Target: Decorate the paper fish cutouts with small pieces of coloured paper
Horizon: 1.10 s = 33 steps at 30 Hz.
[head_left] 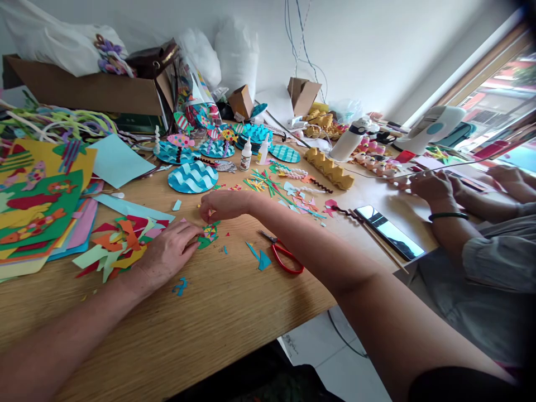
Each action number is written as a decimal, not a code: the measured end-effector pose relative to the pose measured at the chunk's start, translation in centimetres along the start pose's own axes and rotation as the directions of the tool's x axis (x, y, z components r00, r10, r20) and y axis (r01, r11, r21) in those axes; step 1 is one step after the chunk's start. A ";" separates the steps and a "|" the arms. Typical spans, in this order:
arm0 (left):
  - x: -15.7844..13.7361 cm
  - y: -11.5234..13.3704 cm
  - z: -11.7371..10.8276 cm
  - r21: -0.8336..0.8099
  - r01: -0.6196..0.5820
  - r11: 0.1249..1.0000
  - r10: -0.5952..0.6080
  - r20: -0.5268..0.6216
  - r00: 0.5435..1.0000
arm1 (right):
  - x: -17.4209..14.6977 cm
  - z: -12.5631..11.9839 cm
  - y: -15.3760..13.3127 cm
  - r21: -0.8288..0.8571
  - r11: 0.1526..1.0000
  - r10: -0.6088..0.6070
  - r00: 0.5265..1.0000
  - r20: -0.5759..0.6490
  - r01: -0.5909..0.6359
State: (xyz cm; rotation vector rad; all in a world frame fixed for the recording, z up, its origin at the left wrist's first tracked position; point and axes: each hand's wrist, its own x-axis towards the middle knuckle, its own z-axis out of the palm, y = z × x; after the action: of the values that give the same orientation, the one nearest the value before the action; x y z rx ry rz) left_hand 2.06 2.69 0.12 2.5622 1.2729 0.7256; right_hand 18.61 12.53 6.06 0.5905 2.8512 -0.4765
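Note:
A small green paper fish (208, 235) with a multicoloured patterned body lies flat on the wooden table. The fingertips of my left hand (171, 247) rest at its left edge, fingers stretched out and lying low. Just above the fish, my right hand (224, 205) is bent down with its fingers pinched together; whatever is in the pinch is too small to make out. Red-handled scissors (287, 257) lie to the right, near blue paper scraps (263, 260). A cut blue paper piece (180, 286) sits below my left hand.
Coloured paper offcuts (121, 243) and stacked sheets (42, 206) lie left. Beyond are a wavy blue disc (193, 177), glue bottles (245, 155), paper strips (263, 183) and an egg-carton strip (329, 169). Right are a phone (389, 231) and another person's hands (433, 190).

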 end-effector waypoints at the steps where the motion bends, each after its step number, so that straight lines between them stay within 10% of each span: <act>1: 0.0 0.0 0.0 -0.011 0.009 1.000 -0.009 -0.002 1.000 | 0.0 -0.1 0.0 -0.011 1.000 0.002 1.000 0.008 -0.001; 33: 0.0 0.0 -0.1 0.047 -0.025 0.999 0.023 0.037 0.999 | -0.6 2.2 0.1 0.050 0.997 0.062 0.977 -0.205 -0.053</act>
State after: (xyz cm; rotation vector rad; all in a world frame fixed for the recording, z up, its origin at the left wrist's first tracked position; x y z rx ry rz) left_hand 2.06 2.70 0.24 2.6195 1.2653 0.6579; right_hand 19.43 11.62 4.14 0.7708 3.0150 -0.4967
